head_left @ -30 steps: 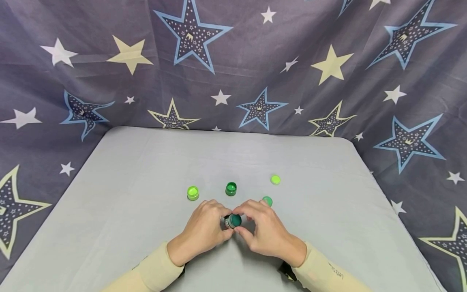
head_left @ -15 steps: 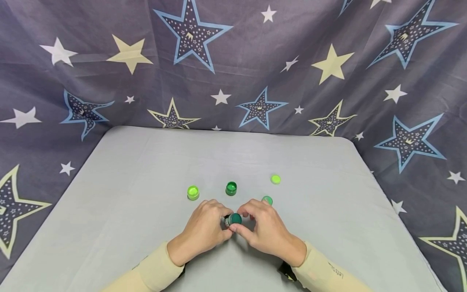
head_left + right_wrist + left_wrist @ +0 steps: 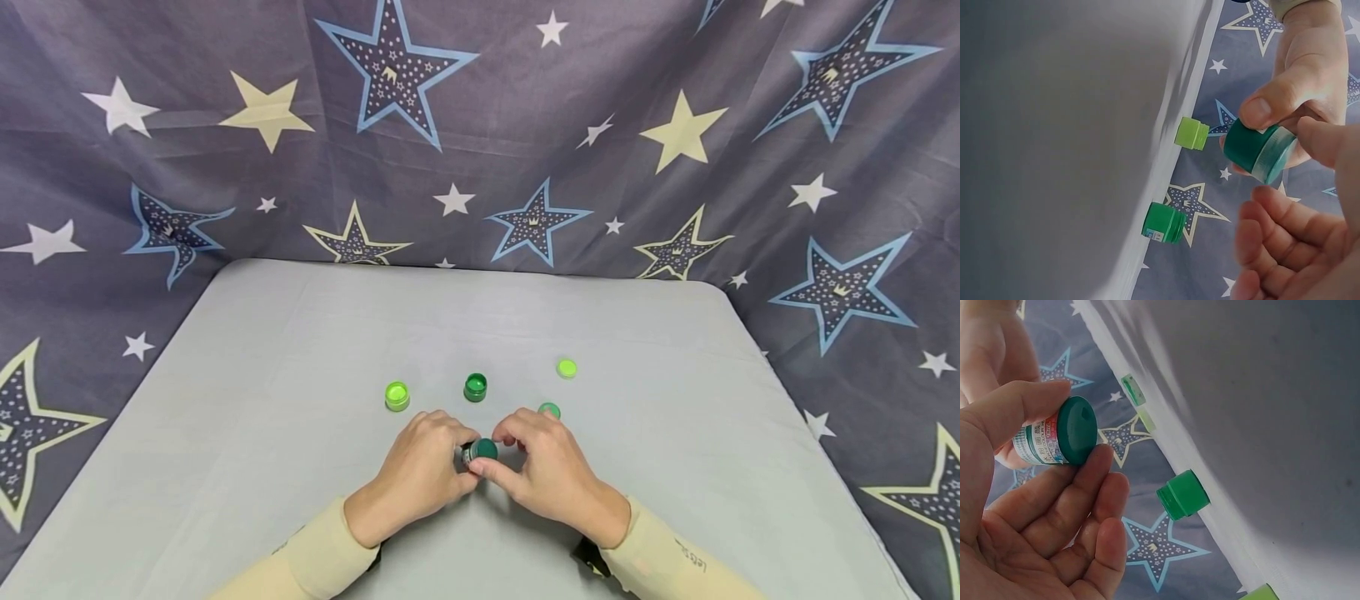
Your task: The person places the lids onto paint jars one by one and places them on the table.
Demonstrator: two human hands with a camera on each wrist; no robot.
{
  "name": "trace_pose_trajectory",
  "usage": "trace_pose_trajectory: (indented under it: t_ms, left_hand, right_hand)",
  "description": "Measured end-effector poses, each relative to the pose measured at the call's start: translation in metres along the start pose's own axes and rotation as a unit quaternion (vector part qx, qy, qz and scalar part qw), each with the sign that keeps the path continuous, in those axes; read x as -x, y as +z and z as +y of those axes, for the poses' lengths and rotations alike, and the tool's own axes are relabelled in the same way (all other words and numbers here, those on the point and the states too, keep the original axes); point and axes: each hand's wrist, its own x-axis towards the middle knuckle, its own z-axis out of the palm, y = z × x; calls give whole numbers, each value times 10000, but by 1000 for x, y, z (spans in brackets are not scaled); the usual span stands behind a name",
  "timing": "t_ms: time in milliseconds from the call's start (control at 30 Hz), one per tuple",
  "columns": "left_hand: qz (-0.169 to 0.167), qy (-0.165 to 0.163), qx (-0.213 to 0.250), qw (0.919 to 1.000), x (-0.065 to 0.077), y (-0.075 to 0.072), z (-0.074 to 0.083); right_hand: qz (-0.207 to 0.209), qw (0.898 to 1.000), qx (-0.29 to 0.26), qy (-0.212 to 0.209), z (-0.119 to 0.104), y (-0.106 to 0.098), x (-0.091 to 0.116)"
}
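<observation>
In the head view, the right grip (image 3: 551, 475) has shifted about the dark green jar (image 3: 484, 450): a second ago its forefinger met the left grip (image 3: 422, 458) at the jar's far edge, and now that fingertip sits farther right, while the thumb has slid left across the near edge. The left grip stays clamped on the jar, held between the two hands. The lime jar (image 3: 397, 397), mid-green jar (image 3: 475, 387), lime lid (image 3: 567, 368) and pale green lid (image 3: 550, 410) lie unmoved on the table (image 3: 337, 333). Both wrists angle inward.

In the left wrist view, the left thumb lies on the jar's label (image 3: 1047, 437), with the fingers bent beneath; the jar is tilted.

In the right wrist view, the right grip curls about the jar's frosted rim (image 3: 1272, 156), thumb on one side, forefinger tip at the other; how firmly it presses, I cannot tell.
</observation>
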Motion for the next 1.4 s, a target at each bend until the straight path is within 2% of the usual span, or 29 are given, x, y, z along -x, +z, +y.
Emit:
trace_pose_trajectory:
  t_ms: [100,433,867,1067,1400]
  left_hand:
    - [7,4,-7,10000,0,0,0]
    - [113,82,114,9998,0,0,-1]
    - [104,63,92,9999,0,-1,0]
    - [52,30,12,10000,-1,-2,1]
    - [61,16,-7,10000,0,-2,1]
  right_hand:
    - [7,9999,-62,-87,0,-2,-1]
    - [-376,9969,-535,-442,0,-4,-1]
    - [-307,9970,-528,-474,0,-3,-1]
    - [-333,9980,-471,-252,-1,-2,0]
    - [-179,9990,-328,-251,0,-1,0]
